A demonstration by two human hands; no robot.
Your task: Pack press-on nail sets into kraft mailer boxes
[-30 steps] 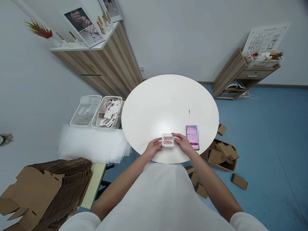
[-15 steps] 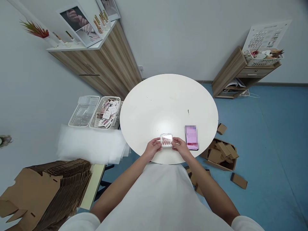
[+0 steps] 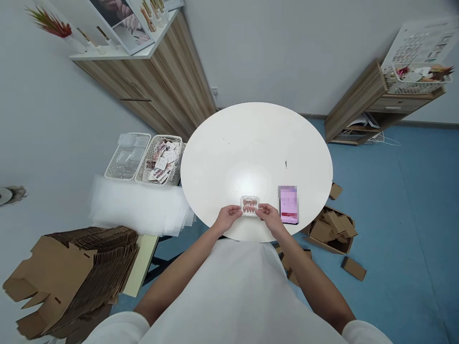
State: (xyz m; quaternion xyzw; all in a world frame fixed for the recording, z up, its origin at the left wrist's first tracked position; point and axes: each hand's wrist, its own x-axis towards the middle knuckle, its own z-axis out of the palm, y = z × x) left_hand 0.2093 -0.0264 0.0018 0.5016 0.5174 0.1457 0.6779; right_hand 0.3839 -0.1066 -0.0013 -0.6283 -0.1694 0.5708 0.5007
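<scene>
A small clear plastic case of pink press-on nails (image 3: 250, 205) rests at the near edge of the round white table (image 3: 251, 148). My left hand (image 3: 227, 219) pinches its left end and my right hand (image 3: 269, 216) pinches its right end, fingers curled on the case. A phone with a pink screen (image 3: 288, 204) lies flat on the table just right of my right hand.
Two white baskets stand left of the table, one with clear cases (image 3: 128, 156), one with nail packs (image 3: 163, 160). White foam sheets (image 3: 138, 210) and flat cardboard boxes (image 3: 71, 277) lie at the left. Small brown boxes (image 3: 333, 227) litter the blue floor at the right.
The case has been turned a little between my fingers and the nails now face up more plainly. Both hands stay on it. The camera has shifted slightly.
</scene>
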